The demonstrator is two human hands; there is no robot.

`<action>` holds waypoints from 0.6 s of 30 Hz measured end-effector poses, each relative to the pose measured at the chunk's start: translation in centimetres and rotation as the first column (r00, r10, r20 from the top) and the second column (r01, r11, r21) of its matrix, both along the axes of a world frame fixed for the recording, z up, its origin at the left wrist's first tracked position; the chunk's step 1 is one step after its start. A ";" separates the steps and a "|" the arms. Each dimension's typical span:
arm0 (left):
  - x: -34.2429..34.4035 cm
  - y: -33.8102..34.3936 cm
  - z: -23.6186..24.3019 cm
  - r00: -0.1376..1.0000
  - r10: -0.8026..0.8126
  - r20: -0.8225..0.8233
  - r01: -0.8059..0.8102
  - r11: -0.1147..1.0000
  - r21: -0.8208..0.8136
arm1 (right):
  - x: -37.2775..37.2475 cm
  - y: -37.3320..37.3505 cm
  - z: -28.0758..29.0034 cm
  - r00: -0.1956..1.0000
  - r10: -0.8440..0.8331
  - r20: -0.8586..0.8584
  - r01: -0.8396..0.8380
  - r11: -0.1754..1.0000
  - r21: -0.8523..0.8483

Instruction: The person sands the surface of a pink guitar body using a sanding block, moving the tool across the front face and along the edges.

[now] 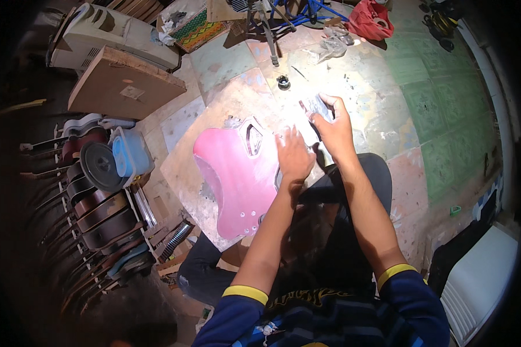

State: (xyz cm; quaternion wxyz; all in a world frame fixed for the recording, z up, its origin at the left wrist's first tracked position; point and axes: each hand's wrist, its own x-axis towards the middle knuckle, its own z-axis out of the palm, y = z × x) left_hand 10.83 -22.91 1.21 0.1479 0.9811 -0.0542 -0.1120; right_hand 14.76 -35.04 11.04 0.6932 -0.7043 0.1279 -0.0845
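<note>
A pink electric guitar body [237,173] lies flat on a dusty board [182,168] in front of me, with a cutout near its far end and several small pale spots near its close end. My left hand [296,155] lies at the body's right edge, fingers stretched and apart, holding nothing visible. To the right of it, my right hand [336,128] pinches a thin greyish sheet [315,105], which looks like sandpaper, between thumb and fingers. Glare washes out part of the sheet. A small dark round pot [283,82] stands beyond my hands.
Several guitars [98,214] hang in a row at left, beside a clear bin with a blue container [127,153]. A thick brown board [124,87] leans at upper left. Far off lie a red bag [370,20] and blue metal legs [312,11]. A white panel [483,277] stands lower right.
</note>
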 end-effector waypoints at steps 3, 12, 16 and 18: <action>2.2 -0.1 0.0 0.991 -0.126 0.052 0.122 0.990 0.063 | 0.1 -0.2 0.2 0.999 0.039 0.031 -0.036 0.996 -0.076; 0.2 17.7 -0.8 0.931 0.344 0.121 -0.358 0.926 0.122 | 0.4 -0.8 1.0 1.000 0.020 -0.015 -0.017 0.988 0.150; -2.7 16.6 -2.4 0.775 0.599 0.200 -0.626 0.770 0.123 | 0.6 -0.8 0.7 1.000 0.013 0.015 -0.015 0.989 0.149; -4.8 11.6 -2.2 0.908 0.406 0.105 -0.419 0.887 0.194 | 0.4 -0.6 0.7 1.000 0.020 0.011 -0.021 0.991 0.132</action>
